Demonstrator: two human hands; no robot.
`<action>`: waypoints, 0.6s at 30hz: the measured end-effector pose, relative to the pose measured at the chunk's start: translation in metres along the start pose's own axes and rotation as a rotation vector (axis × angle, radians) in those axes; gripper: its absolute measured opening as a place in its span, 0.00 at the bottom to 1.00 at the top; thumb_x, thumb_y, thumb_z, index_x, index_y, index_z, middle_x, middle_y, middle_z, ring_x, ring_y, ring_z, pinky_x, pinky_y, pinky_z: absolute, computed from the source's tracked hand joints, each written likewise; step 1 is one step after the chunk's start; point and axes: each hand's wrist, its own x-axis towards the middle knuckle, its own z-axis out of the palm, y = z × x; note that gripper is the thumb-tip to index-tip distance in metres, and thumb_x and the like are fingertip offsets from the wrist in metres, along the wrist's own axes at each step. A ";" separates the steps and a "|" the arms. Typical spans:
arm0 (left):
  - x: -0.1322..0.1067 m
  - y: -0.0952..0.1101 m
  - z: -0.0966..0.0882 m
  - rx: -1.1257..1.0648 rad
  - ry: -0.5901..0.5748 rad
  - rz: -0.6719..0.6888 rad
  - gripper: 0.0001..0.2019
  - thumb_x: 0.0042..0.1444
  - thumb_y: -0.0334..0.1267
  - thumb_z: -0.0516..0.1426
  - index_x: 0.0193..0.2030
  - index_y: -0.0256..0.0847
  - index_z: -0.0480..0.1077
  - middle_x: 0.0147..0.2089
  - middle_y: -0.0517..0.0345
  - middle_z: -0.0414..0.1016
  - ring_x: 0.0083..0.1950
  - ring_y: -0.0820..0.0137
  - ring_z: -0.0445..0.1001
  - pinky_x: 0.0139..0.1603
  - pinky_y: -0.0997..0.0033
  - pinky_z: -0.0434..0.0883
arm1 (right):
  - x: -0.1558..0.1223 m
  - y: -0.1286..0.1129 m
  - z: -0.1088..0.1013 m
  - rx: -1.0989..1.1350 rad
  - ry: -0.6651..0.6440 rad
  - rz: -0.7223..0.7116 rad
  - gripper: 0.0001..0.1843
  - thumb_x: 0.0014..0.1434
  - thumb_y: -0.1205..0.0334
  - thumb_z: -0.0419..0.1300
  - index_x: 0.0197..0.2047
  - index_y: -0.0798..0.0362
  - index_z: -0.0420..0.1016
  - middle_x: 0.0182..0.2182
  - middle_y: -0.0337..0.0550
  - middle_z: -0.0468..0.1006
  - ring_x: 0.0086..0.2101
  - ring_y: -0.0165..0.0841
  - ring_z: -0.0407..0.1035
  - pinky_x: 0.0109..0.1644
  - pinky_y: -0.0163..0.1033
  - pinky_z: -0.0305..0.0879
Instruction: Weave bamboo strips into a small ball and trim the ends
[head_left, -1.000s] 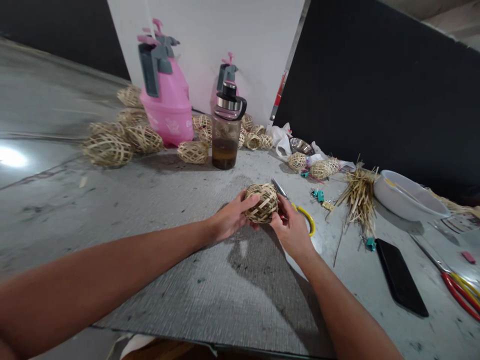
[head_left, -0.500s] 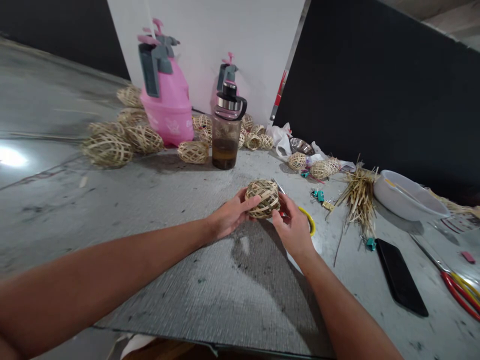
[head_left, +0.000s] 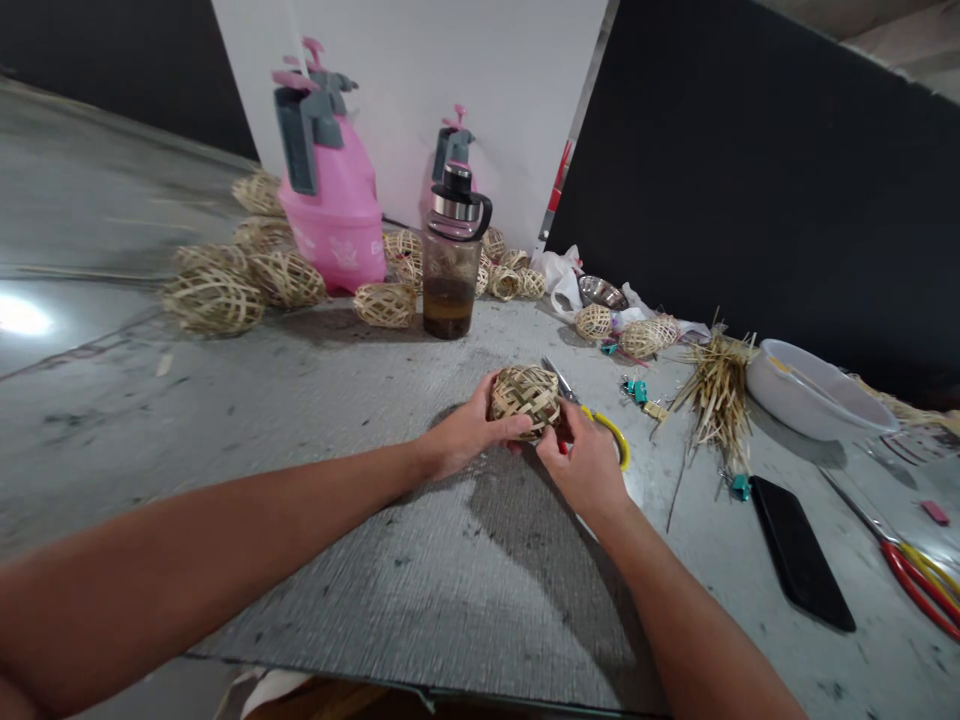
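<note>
While the fingers of our left hand (head_left: pixel 463 432) clasp the left side of a rounded, straw-coloured ball woven from flat plant strips (head_left: pixel 523 393), the thumb lies across its near face. The bent fingers of our right hand (head_left: pixel 591 462) meet its near right edge; we cannot tell whether they pinch a strip. So the ball sits between our two sets of fingers, over the grey, streaked worktop (head_left: pixel 337 560), and whether its underside touches that surface is hidden.

We judge the ball very light, springy rather than rigid, and not slippery, since the open weave gives the fingers edges to catch on. Hard squeezing could dent it or shift the strips, so we would cradle it by the broad sides with spread fingers and treat any single strip gently.

Partly hidden behind our right fingers lie metal scissors with yellow and red handles (head_left: pixel 616 438), their blades pointing away from us. Farther right of those fingers are small teal metal binder clips (head_left: pixel 637 390) and a loose bundle of dry, straw-coloured strips (head_left: pixel 718 395).
</note>
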 end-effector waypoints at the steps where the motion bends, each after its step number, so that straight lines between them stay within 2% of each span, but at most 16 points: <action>1: 0.000 0.000 0.000 0.005 0.009 0.017 0.40 0.49 0.34 0.74 0.68 0.51 0.65 0.61 0.49 0.79 0.53 0.58 0.81 0.37 0.69 0.77 | 0.000 0.000 0.000 -0.012 0.004 -0.009 0.22 0.59 0.60 0.59 0.55 0.52 0.80 0.42 0.52 0.87 0.38 0.45 0.80 0.46 0.46 0.76; 3: 0.000 0.002 -0.001 -0.018 -0.002 0.046 0.40 0.48 0.33 0.75 0.67 0.53 0.67 0.60 0.50 0.79 0.53 0.58 0.81 0.36 0.71 0.76 | 0.000 -0.001 0.000 0.014 0.005 -0.011 0.22 0.59 0.61 0.58 0.55 0.52 0.80 0.41 0.51 0.87 0.38 0.44 0.80 0.45 0.45 0.75; 8: -0.003 0.010 0.001 -0.101 -0.074 0.036 0.38 0.49 0.36 0.75 0.66 0.56 0.68 0.65 0.50 0.78 0.59 0.54 0.80 0.46 0.64 0.80 | 0.002 -0.003 -0.002 0.148 -0.046 0.025 0.19 0.61 0.62 0.56 0.53 0.51 0.80 0.41 0.49 0.87 0.37 0.43 0.80 0.45 0.45 0.76; 11: -0.002 0.009 0.001 -0.061 -0.041 0.047 0.39 0.49 0.35 0.75 0.66 0.56 0.67 0.65 0.48 0.77 0.58 0.55 0.80 0.44 0.65 0.80 | 0.001 -0.004 -0.002 0.214 -0.073 0.038 0.20 0.62 0.62 0.56 0.55 0.50 0.80 0.48 0.49 0.87 0.45 0.45 0.81 0.50 0.45 0.76; 14: -0.001 0.006 0.000 -0.037 -0.037 0.087 0.43 0.47 0.33 0.75 0.68 0.55 0.65 0.68 0.45 0.75 0.59 0.53 0.80 0.43 0.67 0.81 | 0.000 -0.005 -0.001 0.377 -0.048 0.062 0.25 0.63 0.61 0.56 0.62 0.50 0.76 0.57 0.48 0.84 0.56 0.44 0.78 0.59 0.46 0.75; 16: -0.001 0.005 0.001 -0.036 -0.033 0.100 0.45 0.45 0.31 0.76 0.68 0.55 0.65 0.69 0.45 0.73 0.62 0.52 0.79 0.45 0.66 0.81 | 0.000 -0.005 0.001 0.510 -0.044 0.099 0.25 0.66 0.59 0.55 0.64 0.49 0.75 0.60 0.47 0.83 0.59 0.43 0.77 0.63 0.48 0.74; 18: -0.003 0.008 0.002 -0.045 -0.015 0.106 0.46 0.42 0.27 0.76 0.67 0.55 0.66 0.68 0.47 0.74 0.65 0.53 0.78 0.50 0.65 0.80 | 0.001 -0.004 0.002 0.611 -0.056 0.160 0.22 0.66 0.57 0.56 0.61 0.48 0.77 0.59 0.46 0.84 0.59 0.43 0.78 0.63 0.50 0.75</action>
